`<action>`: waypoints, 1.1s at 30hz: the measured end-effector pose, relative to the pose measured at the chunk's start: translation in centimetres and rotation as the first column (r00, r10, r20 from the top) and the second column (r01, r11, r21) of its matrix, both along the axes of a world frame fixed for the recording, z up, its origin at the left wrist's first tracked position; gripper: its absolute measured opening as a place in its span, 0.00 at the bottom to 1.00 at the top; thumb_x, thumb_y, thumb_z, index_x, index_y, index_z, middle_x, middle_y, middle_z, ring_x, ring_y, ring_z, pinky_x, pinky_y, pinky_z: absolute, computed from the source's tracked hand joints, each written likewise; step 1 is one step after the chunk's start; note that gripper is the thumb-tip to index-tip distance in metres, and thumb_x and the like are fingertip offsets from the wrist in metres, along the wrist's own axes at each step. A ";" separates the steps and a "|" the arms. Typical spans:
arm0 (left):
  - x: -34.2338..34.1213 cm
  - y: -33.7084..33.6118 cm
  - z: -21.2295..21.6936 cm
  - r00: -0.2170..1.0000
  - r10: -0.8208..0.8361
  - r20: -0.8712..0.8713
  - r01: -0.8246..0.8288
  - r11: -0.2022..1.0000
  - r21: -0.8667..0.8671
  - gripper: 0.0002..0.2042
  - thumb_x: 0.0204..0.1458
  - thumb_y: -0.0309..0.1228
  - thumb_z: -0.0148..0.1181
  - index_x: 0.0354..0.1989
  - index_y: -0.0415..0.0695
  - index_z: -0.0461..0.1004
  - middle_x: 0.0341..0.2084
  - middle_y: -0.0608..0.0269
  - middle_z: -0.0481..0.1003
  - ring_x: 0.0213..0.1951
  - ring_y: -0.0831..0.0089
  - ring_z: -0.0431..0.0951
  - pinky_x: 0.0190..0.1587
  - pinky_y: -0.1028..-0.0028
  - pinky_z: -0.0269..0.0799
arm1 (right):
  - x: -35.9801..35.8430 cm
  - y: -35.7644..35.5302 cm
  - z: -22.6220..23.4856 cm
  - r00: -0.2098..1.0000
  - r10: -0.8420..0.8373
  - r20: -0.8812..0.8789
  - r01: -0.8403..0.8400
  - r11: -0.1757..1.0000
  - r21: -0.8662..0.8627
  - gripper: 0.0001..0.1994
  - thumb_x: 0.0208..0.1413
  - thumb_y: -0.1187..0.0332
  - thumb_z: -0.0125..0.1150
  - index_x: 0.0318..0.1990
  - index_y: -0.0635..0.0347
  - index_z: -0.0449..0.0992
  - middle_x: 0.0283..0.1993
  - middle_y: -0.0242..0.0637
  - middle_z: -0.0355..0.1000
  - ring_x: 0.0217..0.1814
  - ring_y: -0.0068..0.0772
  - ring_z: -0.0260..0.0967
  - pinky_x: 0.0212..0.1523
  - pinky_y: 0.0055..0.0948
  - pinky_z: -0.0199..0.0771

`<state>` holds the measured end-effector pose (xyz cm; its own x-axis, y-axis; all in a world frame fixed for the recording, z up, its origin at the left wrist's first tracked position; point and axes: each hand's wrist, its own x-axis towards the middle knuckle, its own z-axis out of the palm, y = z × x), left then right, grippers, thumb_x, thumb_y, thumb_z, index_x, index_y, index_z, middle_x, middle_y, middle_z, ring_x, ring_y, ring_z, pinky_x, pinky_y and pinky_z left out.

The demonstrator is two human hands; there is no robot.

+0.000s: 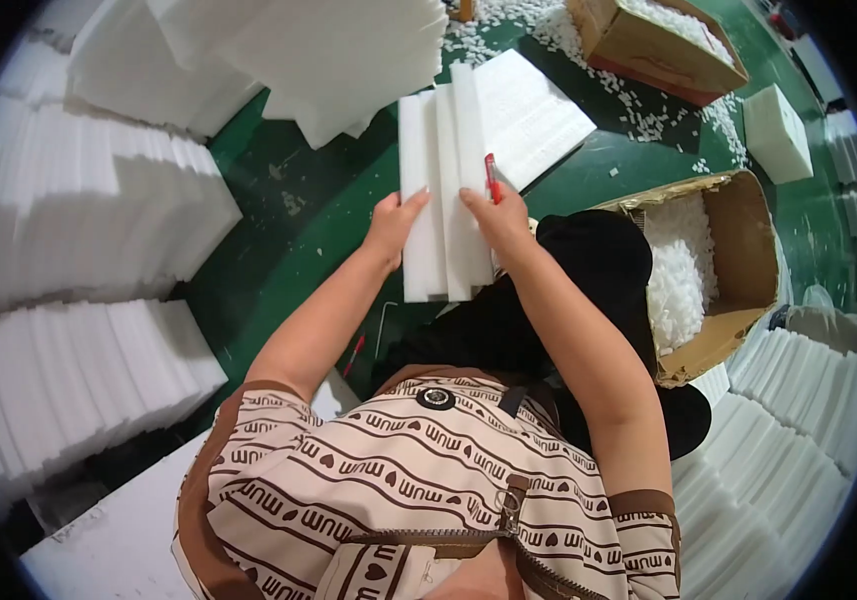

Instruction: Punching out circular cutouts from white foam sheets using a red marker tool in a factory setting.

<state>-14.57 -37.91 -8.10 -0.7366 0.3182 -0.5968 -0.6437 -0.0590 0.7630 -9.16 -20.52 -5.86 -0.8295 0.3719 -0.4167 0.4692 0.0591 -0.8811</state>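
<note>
In the head view, the person's left hand (pixel 394 228) and right hand (pixel 502 222) grasp white foam strips (pixel 446 215) between them above a green floor (pixel 284 240); the right fingers also hold a red tool (pixel 493 176). Foam stacks (pixel 84 210) line the left; a scrap-filled cardboard box (pixel 742 235) stands right.

At the bottom centre of the frame, the person's cream shirt (pixel 399 475) carries a short brown word in rounded letters, repeated in rows among wavy lines and small hearts. The same lettering covers the left sleeve (pixel 261 435) and right sleeve (pixel 646 540); a round black badge (pixel 436 399) bears pale marks too small to read.
</note>
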 end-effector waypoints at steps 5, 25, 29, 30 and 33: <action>1.8 -0.9 0.8 0.912 0.075 -0.404 -0.170 0.964 -0.205 0.28 0.46 0.40 0.63 0.48 0.28 0.66 0.35 0.45 0.75 0.32 0.66 0.76 0.36 0.74 0.75 | 0.1 -0.5 0.4 0.988 0.100 -0.114 -0.102 0.995 -0.009 0.18 0.49 0.59 0.59 0.38 0.67 0.73 0.33 0.44 0.73 0.32 0.36 0.69 0.35 0.30 0.69; 0.9 -0.6 -0.4 0.966 0.096 -0.238 -0.127 0.985 -0.115 0.30 0.52 0.41 0.57 0.59 0.34 0.58 0.44 0.46 0.71 0.43 0.62 0.74 0.45 0.67 0.71 | -2.9 -0.1 -2.3 0.999 -0.021 0.042 0.028 0.981 -0.192 0.21 0.50 0.51 0.55 0.30 0.65 0.74 0.27 0.42 0.71 0.24 0.30 0.63 0.28 0.28 0.66; 1.3 -4.3 -0.9 0.969 0.137 -0.205 -0.089 0.970 0.227 0.28 0.57 0.49 0.48 0.57 0.38 0.63 0.46 0.53 0.72 0.44 0.67 0.73 0.46 0.71 0.68 | -1.6 0.9 0.2 0.988 -0.021 0.152 0.097 0.853 -0.514 0.23 0.51 0.48 0.55 0.30 0.64 0.74 0.25 0.40 0.70 0.23 0.27 0.60 0.27 0.25 0.64; 1.0 -5.4 -1.1 0.970 0.137 -0.203 -0.091 0.971 0.221 0.28 0.57 0.49 0.48 0.57 0.38 0.63 0.46 0.53 0.72 0.44 0.67 0.73 0.46 0.71 0.68 | -1.5 0.6 0.7 0.988 -0.018 0.155 0.097 0.850 -0.518 0.23 0.51 0.48 0.55 0.30 0.64 0.74 0.25 0.40 0.70 0.23 0.27 0.60 0.27 0.25 0.64; 0.2 -8.1 -1.6 0.991 0.099 -0.091 -0.067 0.952 0.300 0.29 0.56 0.53 0.45 0.56 0.40 0.65 0.47 0.57 0.72 0.45 0.68 0.73 0.48 0.71 0.66 | -0.9 -0.1 1.6 0.960 0.029 0.279 0.119 0.858 -0.500 0.20 0.53 0.49 0.56 0.35 0.61 0.73 0.25 0.36 0.67 0.21 0.21 0.56 0.19 0.22 0.52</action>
<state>-14.34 -46.02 -9.73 -0.8205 0.4039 -0.4045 -0.5455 -0.3419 0.7652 -10.07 -20.59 -4.31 -0.6464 0.0813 -0.7587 0.6807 -0.3877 -0.6215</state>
